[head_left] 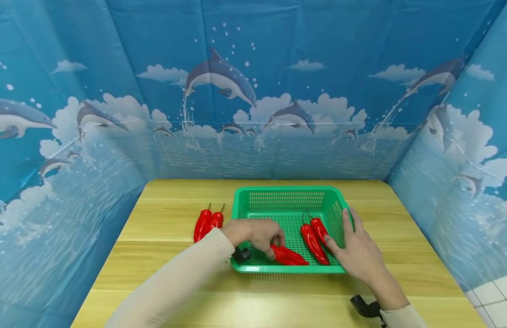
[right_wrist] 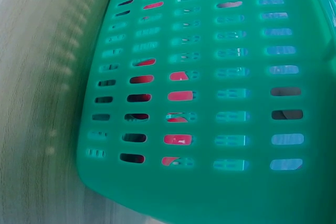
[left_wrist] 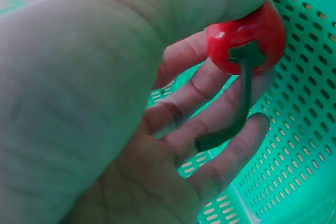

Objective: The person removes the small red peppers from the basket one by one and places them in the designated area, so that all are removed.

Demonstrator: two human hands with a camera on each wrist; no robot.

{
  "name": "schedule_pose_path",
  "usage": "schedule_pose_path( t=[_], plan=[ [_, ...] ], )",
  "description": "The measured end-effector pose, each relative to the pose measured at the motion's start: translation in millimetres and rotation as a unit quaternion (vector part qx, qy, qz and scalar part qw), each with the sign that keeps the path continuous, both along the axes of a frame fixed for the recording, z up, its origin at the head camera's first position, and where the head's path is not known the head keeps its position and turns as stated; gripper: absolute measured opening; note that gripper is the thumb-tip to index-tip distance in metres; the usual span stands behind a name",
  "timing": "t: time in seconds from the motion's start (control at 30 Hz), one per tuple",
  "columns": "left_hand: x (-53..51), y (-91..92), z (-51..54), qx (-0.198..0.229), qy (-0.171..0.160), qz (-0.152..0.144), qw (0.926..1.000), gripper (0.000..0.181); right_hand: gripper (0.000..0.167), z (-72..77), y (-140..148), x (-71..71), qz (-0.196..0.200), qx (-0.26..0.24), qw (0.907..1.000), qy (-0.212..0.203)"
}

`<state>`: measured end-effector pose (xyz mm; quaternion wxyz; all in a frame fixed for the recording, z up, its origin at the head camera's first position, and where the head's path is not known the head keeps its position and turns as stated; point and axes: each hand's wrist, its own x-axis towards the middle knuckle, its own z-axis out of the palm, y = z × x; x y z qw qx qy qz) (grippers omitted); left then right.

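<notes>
In the head view, my left hand (head_left: 259,234) reaches into a green perforated basket (head_left: 288,187) and pinches a red chili pepper (head_left: 288,256) near its stem end. The left wrist view shows the thumb on this glossy pepper (left_wrist: 252,35), its curved green stem hanging over the fingers. Two red peppers (head_left: 314,243) lie side by side at the basket's right. My right hand (head_left: 362,250) rests on the right rim, fingers straight along it and thumb on the inner side. The right wrist view shows the slotted basket wall (right_wrist: 210,192), with red showing through; my fingers are out of that view.
Left of the basket, red peppers (head_left: 202,224) with dark stems lie on the wooden table (head_left: 163,255), partly hidden by my left sleeve (head_left: 175,278). Behind the table hangs a blue curtain (head_left: 270,150) printed with dolphins.
</notes>
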<state>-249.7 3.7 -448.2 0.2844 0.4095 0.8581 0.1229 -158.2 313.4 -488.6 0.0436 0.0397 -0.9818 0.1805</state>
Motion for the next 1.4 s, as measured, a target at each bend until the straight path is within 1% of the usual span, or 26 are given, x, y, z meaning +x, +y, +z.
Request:
schedule_pose_path(
  t=[0.4, 0.7, 0.83, 0.97, 1.2, 1.4],
  plan=[
    [-0.6, -2.8, 3.6, 0.038, 0.027, 0.003, 0.9989, 0.035, 0.107, 1.1, 0, -0.4, -0.003, 0.000, 1.0000, -0.002],
    [-0.4, -5.4, 7.7, 0.048, 0.051, 0.000, 0.9976, 0.035, 0.108, 1.6, 0, -0.7, -0.003, 0.005, 1.0000, -0.003],
    [1.9, -8.1, 10.5, 0.043, 0.065, 0.004, 0.9969, 0.038, 0.107, 1.3, -1, -0.7, -0.004, 0.004, 1.0000, -0.003],
    [4.6, -11.7, 12.9, 0.048, 0.080, 0.009, 0.9956, 0.041, 0.107, 1.2, -1, -0.6, -0.005, 0.003, 1.0000, -0.001],
    [6.7, -16.1, 17.2, 0.079, 0.078, 0.021, 0.9936, 0.040, 0.107, 2.2, -2, 0.0, -0.003, 0.002, 1.0000, -0.002],
    [8.1, -19.8, 20.5, 0.109, 0.090, 0.025, 0.9897, 0.039, 0.108, 1.9, -1, -0.3, -0.003, 0.002, 1.0000, -0.002]
  ],
)
